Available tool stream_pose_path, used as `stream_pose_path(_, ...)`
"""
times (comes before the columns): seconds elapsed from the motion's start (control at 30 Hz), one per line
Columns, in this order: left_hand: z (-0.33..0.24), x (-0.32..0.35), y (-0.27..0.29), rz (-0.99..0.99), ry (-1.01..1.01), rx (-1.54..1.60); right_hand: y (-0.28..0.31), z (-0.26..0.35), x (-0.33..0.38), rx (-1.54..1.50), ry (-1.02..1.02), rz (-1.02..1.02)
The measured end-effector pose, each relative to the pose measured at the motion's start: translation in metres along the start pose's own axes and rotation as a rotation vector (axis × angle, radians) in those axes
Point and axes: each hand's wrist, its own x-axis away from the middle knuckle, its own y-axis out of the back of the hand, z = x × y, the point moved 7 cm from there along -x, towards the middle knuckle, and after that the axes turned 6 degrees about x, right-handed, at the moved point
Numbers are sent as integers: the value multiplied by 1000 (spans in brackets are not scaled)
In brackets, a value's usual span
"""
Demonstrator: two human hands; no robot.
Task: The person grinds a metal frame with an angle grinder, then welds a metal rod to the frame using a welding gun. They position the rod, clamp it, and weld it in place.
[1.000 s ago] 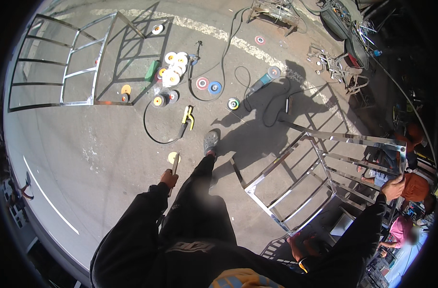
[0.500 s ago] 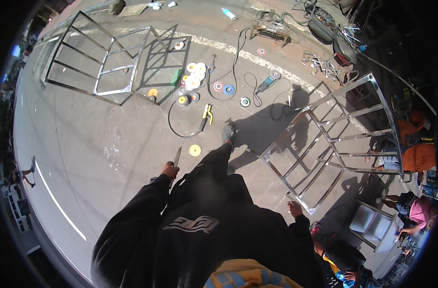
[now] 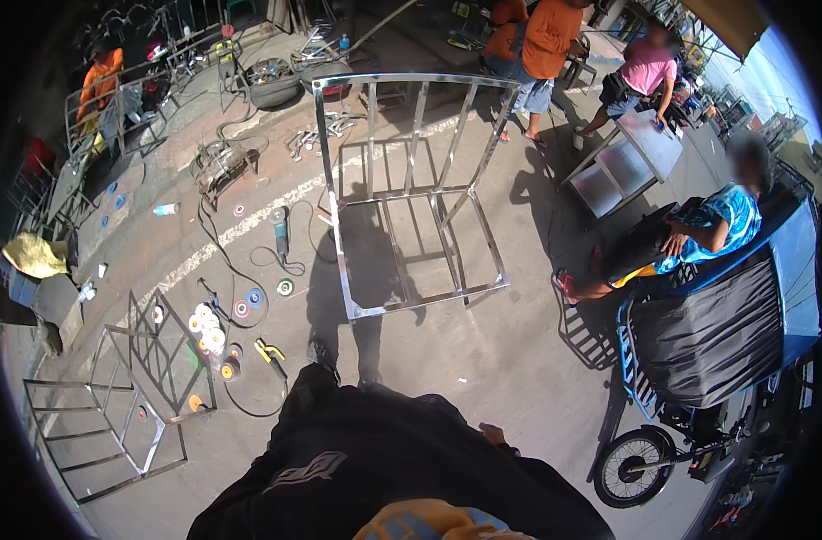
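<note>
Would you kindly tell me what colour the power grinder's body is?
Teal; the grinder's body shows best in the head view.

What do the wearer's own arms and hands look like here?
The right sleeve is long and black, matching the black top, which has a pale grey print on its front. The right hand shows no glove. The left hand is not in view.

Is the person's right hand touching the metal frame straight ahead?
No, open pavement shows between the right hand and the metal frame.
</note>
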Motion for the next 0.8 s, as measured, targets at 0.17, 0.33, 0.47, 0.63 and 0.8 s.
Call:
stream_pose_path(0.17, -18, -68, 134, -236, 39, 250, -23, -3, 20, 62, 112, 8)
stream_pose_path(0.33, -105, -66, 220, -378, 10, 582, -3, -7, 16, -148, -33, -59)
stream_pose_path(0.47, -134, -30, 210, -308, 77, 729, 4, 58, 33, -45, -13, -124)
stream_pose_path(0.63, -39, -19, 130, -116, 277, 564, -106, 334, 139, 244, 723, 29)
stream_pose_path(0.8, 96, 5, 33, -71, 395, 333, -327, 486, 401, 474, 1360, 1031)
